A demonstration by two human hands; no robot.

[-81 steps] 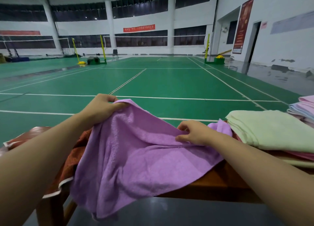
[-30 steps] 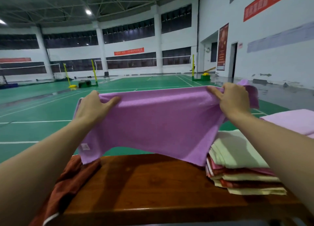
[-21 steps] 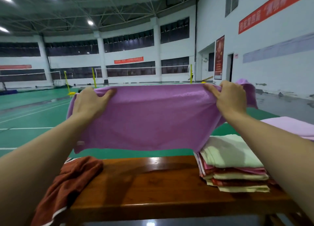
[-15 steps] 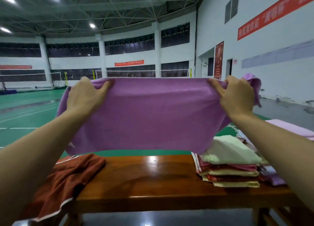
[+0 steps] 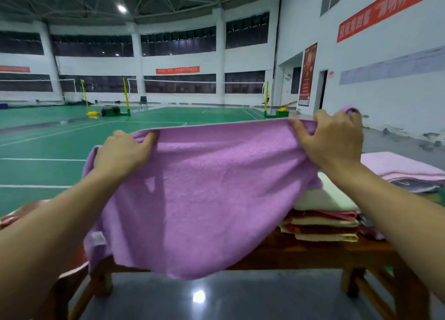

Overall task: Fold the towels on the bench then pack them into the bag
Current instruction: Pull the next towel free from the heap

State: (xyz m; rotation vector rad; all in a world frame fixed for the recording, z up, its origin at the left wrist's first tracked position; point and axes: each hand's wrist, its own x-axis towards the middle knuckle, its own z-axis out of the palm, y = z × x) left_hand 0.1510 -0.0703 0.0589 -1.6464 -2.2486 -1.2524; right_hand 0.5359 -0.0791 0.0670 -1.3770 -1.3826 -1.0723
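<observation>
I hold a purple towel (image 5: 207, 199) spread wide in the air over the wooden bench (image 5: 301, 254). My left hand (image 5: 120, 153) grips its top edge on the left, and my right hand (image 5: 332, 141) grips the top edge on the right, slightly higher. The towel hangs down in front of the bench and hides most of the seat. A stack of folded towels (image 5: 322, 221), pale green on top with red and cream layers below, sits on the bench at the right. A rust-red towel (image 5: 9, 218) lies crumpled at the bench's left end. No bag is in view.
Another pile with a pink towel (image 5: 404, 168) on top lies further right. Beyond the bench stretches a green badminton court (image 5: 48, 146) with net posts. A shiny grey floor (image 5: 216, 298) lies in front of the bench.
Both hands lifted the purple towel off the bench and stretched it wide. Since half a second ago the towel has come lower and nearer to me, now covering the bench seat from view.
</observation>
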